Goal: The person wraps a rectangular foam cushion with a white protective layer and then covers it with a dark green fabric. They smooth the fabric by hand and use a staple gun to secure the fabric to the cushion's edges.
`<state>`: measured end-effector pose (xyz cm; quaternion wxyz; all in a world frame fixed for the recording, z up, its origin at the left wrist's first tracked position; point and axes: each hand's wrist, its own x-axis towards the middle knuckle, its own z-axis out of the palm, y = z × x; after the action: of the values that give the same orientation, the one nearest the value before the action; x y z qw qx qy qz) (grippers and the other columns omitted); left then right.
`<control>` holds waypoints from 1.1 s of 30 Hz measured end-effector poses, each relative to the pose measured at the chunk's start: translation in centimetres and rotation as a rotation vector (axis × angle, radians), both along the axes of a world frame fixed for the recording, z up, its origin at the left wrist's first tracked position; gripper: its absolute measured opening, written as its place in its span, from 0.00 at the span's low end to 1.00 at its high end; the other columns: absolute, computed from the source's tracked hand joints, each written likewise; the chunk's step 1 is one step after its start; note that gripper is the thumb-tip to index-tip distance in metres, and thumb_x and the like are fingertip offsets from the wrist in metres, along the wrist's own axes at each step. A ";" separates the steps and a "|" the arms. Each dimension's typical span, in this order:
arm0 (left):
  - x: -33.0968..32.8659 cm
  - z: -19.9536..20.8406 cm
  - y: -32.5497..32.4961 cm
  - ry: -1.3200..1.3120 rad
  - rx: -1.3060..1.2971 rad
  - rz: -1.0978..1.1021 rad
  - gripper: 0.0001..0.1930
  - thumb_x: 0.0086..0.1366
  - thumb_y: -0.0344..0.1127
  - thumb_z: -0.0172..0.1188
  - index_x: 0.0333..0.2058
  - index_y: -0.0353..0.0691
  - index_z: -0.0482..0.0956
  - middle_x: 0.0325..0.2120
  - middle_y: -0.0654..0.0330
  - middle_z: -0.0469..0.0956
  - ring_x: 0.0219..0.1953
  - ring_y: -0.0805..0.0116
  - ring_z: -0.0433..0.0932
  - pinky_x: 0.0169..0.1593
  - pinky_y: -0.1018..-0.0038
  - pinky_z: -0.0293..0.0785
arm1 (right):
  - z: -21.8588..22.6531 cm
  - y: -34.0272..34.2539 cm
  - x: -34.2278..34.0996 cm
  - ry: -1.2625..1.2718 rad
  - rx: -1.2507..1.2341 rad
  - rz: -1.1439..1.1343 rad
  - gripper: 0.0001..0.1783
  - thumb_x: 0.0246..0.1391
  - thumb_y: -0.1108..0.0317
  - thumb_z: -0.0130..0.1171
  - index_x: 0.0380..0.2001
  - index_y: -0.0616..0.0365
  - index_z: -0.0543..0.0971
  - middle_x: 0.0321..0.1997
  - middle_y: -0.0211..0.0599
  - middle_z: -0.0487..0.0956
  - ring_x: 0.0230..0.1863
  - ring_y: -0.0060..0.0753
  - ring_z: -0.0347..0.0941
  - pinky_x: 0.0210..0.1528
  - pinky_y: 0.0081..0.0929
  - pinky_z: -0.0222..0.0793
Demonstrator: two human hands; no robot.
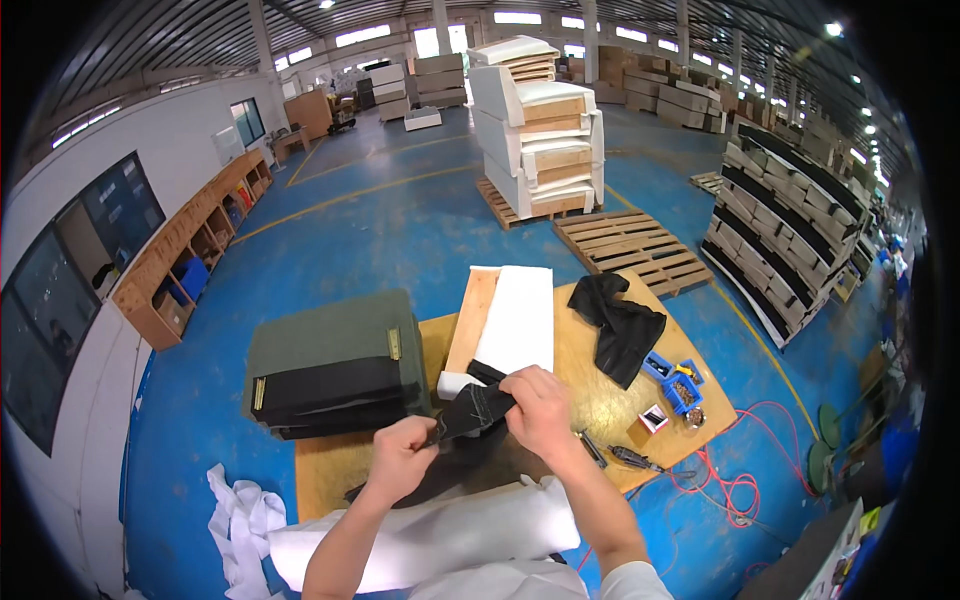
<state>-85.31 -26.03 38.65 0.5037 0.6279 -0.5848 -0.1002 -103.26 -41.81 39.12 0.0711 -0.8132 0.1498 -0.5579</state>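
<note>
Far left on the floor, a crumpled white sheet material (245, 525) lies beside the table; a foot could snag it. Next, at the left of the yellow-brown wooden table (610, 410), a grey-green fabric-covered block with a black panel (330, 345) sits near the edge; an elbow swinging out could nudge it off.

Left hand (402, 458): fist closed, gripping the near-left end of a black fabric strip with pale stitching (468, 412). The strip is stretched between both hands, above the table's middle. Too hard a pull could pop stitches or twist the edge. More black cloth hangs below it, near the long white padded roll (440, 530) at the near edge; loose folds could catch there, and the roll could slide off if leaned on.

Far of the hands, a white-covered block with a bare wood side (515, 320) could get bumped. Right hand (538, 410): fingers curled tight on the strip's right end; a weak pinch could let it slip.

Right: dark handheld tool (632, 457) near the table edge, close to red coiled hose (735, 490); a tug on its line could drag it down. Open blue plastic bins (683, 390) could spill if knocked.
</note>
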 end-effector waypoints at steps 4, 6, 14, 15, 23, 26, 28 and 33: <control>2.5 3.7 -1.2 0.181 -0.093 0.101 0.17 0.51 0.15 0.61 0.22 0.36 0.58 0.35 0.53 0.84 0.29 0.75 0.71 0.34 0.77 0.68 | 4.3 -0.7 -0.3 -0.080 -0.168 -0.072 0.16 0.31 0.78 0.59 0.31 0.57 0.78 0.27 0.35 0.75 0.27 0.38 0.73 0.29 0.34 0.67; 2.6 5.9 -3.1 0.626 -0.115 -0.009 0.14 0.57 0.14 0.54 0.27 0.42 0.63 0.33 0.59 0.82 0.32 0.77 0.73 0.35 0.80 0.69 | 4.5 -1.1 -0.8 -0.048 -0.147 -0.113 0.16 0.33 0.79 0.60 0.32 0.57 0.79 0.28 0.35 0.76 0.28 0.40 0.73 0.30 0.35 0.69; -2.7 9.2 -2.9 0.281 -0.152 0.083 0.05 0.68 0.25 0.57 0.41 0.38 0.75 0.35 0.60 0.78 0.35 0.75 0.75 0.43 0.74 0.73 | 2.5 5.4 -2.1 -0.110 -0.078 -0.121 0.07 0.43 0.76 0.62 0.30 0.60 0.79 0.28 0.42 0.78 0.30 0.50 0.75 0.34 0.39 0.72; -5.0 9.2 -2.8 0.046 -0.204 0.027 0.06 0.65 0.25 0.59 0.40 0.38 0.76 0.33 0.58 0.77 0.32 0.71 0.76 0.39 0.71 0.74 | 1.8 6.9 -2.1 -0.094 -0.107 -0.019 0.05 0.46 0.73 0.61 0.30 0.61 0.79 0.28 0.43 0.77 0.30 0.52 0.74 0.35 0.41 0.72; -18.9 0.8 1.0 -0.255 -0.081 -0.883 0.12 0.58 0.30 0.63 0.40 0.35 0.76 0.30 0.58 0.72 0.31 0.62 0.79 0.29 0.68 0.76 | 0.5 8.1 -1.8 0.024 0.223 0.395 0.07 0.50 0.70 0.59 0.30 0.63 0.79 0.28 0.45 0.77 0.30 0.53 0.74 0.36 0.43 0.71; -20.8 2.6 3.1 0.048 -0.124 -1.030 0.08 0.63 0.33 0.63 0.36 0.38 0.74 0.25 0.54 0.76 0.28 0.51 0.78 0.29 0.64 0.72 | 0.4 6.0 -2.3 0.003 0.383 0.339 0.07 0.50 0.70 0.59 0.30 0.63 0.79 0.28 0.45 0.77 0.30 0.53 0.74 0.36 0.43 0.71; -19.1 3.0 3.2 0.255 -0.005 -1.106 0.07 0.62 0.31 0.62 0.37 0.40 0.74 0.25 0.55 0.76 0.27 0.51 0.78 0.30 0.63 0.72 | 0.3 5.0 -1.8 -0.010 0.466 0.347 0.07 0.51 0.70 0.59 0.30 0.63 0.79 0.28 0.45 0.77 0.30 0.53 0.74 0.36 0.42 0.71; -7.0 2.1 2.7 -0.040 0.095 -0.940 0.23 0.59 0.36 0.65 0.51 0.32 0.75 0.49 0.52 0.77 0.47 0.57 0.80 0.51 0.64 0.75 | -1.1 4.5 -1.8 -0.002 0.614 0.395 0.07 0.51 0.70 0.58 0.30 0.64 0.79 0.28 0.45 0.77 0.31 0.52 0.74 0.36 0.42 0.71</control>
<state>-92.29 -23.34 40.79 0.3631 0.3192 -0.8099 -0.3320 -105.06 -37.28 38.03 0.4184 -0.7666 0.1503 -0.4633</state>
